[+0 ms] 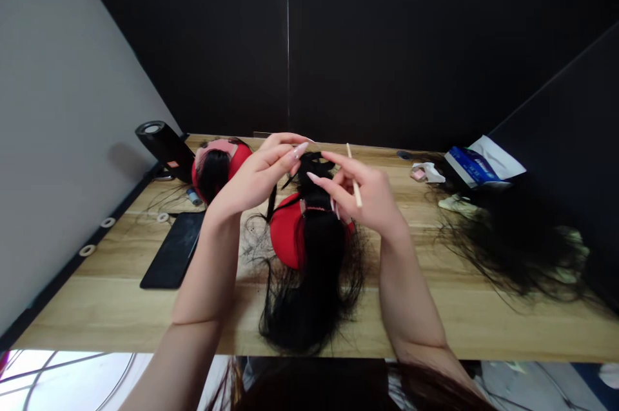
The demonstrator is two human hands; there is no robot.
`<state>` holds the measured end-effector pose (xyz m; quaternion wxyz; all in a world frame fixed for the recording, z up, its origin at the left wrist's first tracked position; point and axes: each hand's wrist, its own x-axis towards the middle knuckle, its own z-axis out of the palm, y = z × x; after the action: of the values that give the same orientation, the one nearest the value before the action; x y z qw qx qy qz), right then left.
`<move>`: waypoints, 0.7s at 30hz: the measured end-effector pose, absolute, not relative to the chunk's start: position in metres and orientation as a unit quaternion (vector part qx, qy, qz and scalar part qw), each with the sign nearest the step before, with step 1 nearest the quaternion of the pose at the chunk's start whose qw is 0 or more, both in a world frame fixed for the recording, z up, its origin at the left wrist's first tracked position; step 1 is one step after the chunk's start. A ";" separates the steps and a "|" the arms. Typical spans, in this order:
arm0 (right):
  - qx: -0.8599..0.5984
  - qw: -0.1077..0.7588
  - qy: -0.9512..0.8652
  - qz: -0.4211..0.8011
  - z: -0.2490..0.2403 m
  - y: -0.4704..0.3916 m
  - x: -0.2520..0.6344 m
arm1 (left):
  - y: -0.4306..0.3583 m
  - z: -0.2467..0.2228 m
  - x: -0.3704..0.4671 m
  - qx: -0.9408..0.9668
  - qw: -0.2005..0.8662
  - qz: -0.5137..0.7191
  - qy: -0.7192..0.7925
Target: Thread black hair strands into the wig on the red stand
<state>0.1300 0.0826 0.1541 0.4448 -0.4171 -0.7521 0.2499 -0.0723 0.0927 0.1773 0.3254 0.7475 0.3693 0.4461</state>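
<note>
A red head form (pixel 285 231) with long black hair (pixel 323 256) lies on the wooden table, the hair falling toward the front edge. Over its far end is my left hand (pixel 265 169), thumb and fingers pressed together by a dark strand; what they pinch is too small to make out. My right hand (pixel 360 195) holds a thin pale stick (pixel 356 191) between its fingers, with the index finger and thumb reaching toward the gathered black hair (pixel 314 169) between both hands.
A second red form with black hair (pixel 213 172) and a black cylindrical speaker (pixel 167 150) stand at the back left. A black tablet (pixel 173 250) lies left. On the right are a blue tissue pack (pixel 471 167) and a loose pile of black hair (pixel 522 237).
</note>
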 end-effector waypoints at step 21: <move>-0.475 0.614 -0.578 0.252 0.155 0.099 0.169 | 0.103 0.167 -0.067 0.666 0.526 0.394 0.352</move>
<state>0.1690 0.0994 0.1546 0.6140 -0.4749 -0.5781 0.2516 -0.0669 0.1034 0.1668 0.5263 0.6663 0.3520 0.3939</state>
